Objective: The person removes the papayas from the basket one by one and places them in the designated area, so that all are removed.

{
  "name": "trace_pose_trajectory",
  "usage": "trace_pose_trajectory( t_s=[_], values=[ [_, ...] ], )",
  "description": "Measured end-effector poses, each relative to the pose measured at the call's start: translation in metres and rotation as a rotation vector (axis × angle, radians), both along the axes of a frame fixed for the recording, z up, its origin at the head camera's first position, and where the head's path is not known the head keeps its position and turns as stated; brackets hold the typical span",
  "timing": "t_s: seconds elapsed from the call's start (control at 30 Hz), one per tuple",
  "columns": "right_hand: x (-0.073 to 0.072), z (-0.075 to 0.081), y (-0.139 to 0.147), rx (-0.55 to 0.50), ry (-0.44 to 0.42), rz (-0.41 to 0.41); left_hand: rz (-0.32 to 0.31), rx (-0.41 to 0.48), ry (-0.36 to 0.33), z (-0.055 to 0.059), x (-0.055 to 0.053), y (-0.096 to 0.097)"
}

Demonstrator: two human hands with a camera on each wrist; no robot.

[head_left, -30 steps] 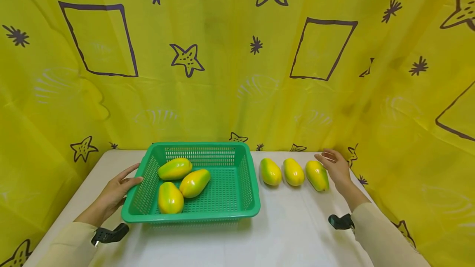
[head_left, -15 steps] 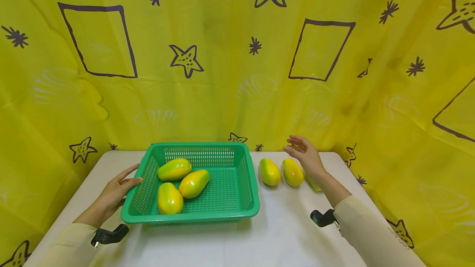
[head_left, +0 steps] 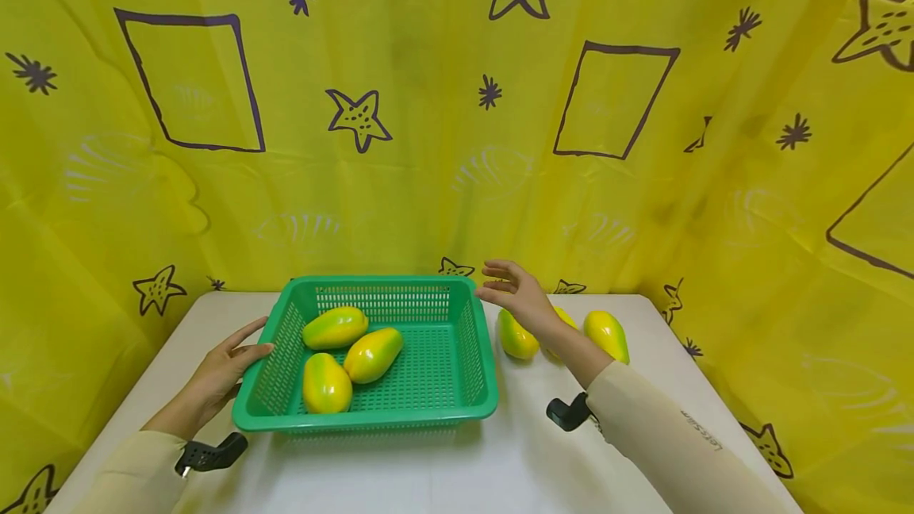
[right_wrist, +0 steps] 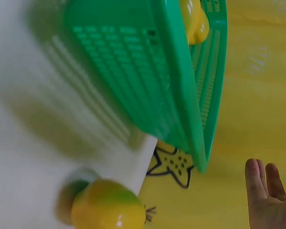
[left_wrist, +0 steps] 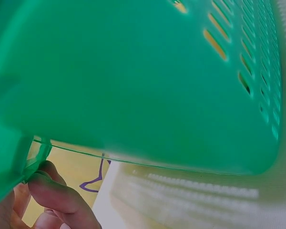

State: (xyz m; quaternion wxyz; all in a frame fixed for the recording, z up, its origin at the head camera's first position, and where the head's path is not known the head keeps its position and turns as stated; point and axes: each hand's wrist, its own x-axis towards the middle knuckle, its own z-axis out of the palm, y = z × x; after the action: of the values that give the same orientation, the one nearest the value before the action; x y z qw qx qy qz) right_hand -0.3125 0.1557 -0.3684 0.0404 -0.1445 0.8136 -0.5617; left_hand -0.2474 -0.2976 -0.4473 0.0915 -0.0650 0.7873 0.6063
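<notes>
A green plastic basket [head_left: 371,422] with slotted walls stands on the white table. My left hand [head_left: 217,375] grips its left rim, the thumb on top; in the left wrist view the fingers [left_wrist: 62,195] curl at the rim's edge. Inside lie three glossy yellow-green, papaya-like fruits: one at the back [head_left: 336,327], one in the middle [head_left: 374,355], one in front [head_left: 327,384]. My right hand [head_left: 517,292] is over the basket's right back corner, fingers loosely extended and holding nothing. Beneath that hand and arm are a fruit [head_left: 516,337] and a mostly hidden second one [head_left: 566,317].
A third loose fruit [head_left: 605,333] lies right of my forearm. Yellow curtains [head_left: 414,205] printed with stars and frames close in the back and sides of the table [head_left: 500,458]. Black wrist cameras [head_left: 212,453] are strapped to both wrists.
My right hand has moved left from beside the rightmost fruit, over the loose fruits, to the basket's right back corner. The left hand, basket and fruits stay put.
</notes>
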Motion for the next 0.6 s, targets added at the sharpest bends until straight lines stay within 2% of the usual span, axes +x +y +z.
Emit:
trace_pose_trajectory(
  t_s=[0.27, 0.6],
  values=[
    [0.006, -0.009, -0.051, 0.024, -0.058, 0.044, 0.004, 0.014, -0.007, -0.001, 0.001, 0.000],
    [0.008, -0.023, -0.094, -0.084, -0.230, 0.107, 0.011, -0.018, -0.009, -0.001, 0.000, 0.000]
  ],
)
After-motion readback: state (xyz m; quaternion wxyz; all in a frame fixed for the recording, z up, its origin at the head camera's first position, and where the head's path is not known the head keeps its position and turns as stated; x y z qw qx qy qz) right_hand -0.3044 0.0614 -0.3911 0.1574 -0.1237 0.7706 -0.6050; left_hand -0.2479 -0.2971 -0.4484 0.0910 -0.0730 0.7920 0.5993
